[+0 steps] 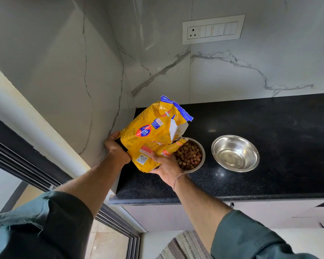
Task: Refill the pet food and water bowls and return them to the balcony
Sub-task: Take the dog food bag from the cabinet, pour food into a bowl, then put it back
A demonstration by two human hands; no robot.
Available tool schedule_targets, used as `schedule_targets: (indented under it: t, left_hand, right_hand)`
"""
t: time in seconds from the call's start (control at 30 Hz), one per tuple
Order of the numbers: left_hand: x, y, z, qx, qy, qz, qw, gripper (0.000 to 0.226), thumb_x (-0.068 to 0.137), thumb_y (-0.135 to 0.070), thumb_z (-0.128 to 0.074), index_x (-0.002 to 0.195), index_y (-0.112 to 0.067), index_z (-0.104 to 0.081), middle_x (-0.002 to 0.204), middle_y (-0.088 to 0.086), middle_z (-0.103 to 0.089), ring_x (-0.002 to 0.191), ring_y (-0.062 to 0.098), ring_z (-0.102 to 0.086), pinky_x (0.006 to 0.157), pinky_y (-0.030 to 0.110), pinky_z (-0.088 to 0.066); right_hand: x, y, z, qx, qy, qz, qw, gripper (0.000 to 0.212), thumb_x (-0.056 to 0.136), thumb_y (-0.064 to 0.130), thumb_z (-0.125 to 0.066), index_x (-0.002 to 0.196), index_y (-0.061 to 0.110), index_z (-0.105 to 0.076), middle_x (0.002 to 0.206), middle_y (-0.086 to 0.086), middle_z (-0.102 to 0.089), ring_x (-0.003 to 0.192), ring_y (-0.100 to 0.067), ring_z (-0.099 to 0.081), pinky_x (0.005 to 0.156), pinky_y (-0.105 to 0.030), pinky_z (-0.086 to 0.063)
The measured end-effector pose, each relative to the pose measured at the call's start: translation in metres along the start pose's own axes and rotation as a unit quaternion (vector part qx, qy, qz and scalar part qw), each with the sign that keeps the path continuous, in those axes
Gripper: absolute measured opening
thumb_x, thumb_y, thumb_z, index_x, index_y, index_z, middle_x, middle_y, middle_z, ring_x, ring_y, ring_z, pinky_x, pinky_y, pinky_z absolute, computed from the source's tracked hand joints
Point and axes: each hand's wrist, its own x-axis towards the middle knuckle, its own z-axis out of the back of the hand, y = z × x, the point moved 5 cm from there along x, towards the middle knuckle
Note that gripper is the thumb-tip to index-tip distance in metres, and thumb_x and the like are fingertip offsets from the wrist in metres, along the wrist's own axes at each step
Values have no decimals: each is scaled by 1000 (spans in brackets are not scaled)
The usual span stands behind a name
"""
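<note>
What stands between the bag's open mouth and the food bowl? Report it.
Nothing visible. The yellow bag, held by the left hand and right hand, has its torn mouth right at the rim of the food bowl.

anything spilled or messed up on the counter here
No spilled kibble shows on the black granite counter. The only oddity is the yellow pet food bag: its top is torn raggedly, a blue strip hanging loose above the steel bowl of brown kibble.
</note>
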Motion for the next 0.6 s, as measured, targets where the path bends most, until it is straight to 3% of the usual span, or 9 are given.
schedule_targets:
  t: [0.07, 0.2, 0.3, 0.5, 0.6]
  left_hand:
    - [-3, 0, 1, -3, 0, 3, 1000, 39, 94, -48, -47, 113, -26, -73, 110, 9, -77, 100, 34, -73, 92, 51, -56]
    - [-7, 2, 6, -28, 3, 9, 1000, 48, 94, -46, -48, 132, -27, -70, 122, 11, -75, 113, 37, -70, 101, 56, -51]
    - [-15, 3, 8, -47, 1, 8, 999, 47, 95, -45, -48, 133, -26, -70, 124, 12, -74, 112, 36, -70, 102, 55, -50]
    - [-29, 1, 1, -33, -9, 5, 999, 44, 96, -46, -47, 124, -25, -73, 119, 12, -76, 112, 36, -70, 104, 54, -50]
    - [-31, -2, -5, -13, -17, 5, 1000, 44, 95, -46, -47, 121, -23, -74, 114, 13, -77, 106, 36, -72, 99, 51, -53]
  right_hand:
    - [-1, 1, 0, -11, -6, -1, 1000, 71, 75, 14, -82, 139, 28, -56, 133, -6, -68, 129, -39, -57, 100, -80, -37]
    - [-5, 6, -2, -52, -25, 0, 998, 61, 79, 10, -81, 134, 27, -60, 130, -5, -70, 126, -35, -60, 98, -74, -44]
    - [-8, 11, -4, -65, -28, 7, 997, 47, 86, 2, -76, 123, 28, -65, 127, -4, -72, 124, -33, -62, 101, -71, -44]
    - [-14, 9, -3, -45, -47, 7, 998, 46, 85, 4, -76, 123, 28, -66, 124, -4, -73, 120, -32, -64, 100, -74, -43]
    - [-15, 7, -4, -17, -39, 3, 999, 58, 78, 10, -80, 130, 26, -63, 126, -6, -72, 123, -35, -62, 99, -72, -44]
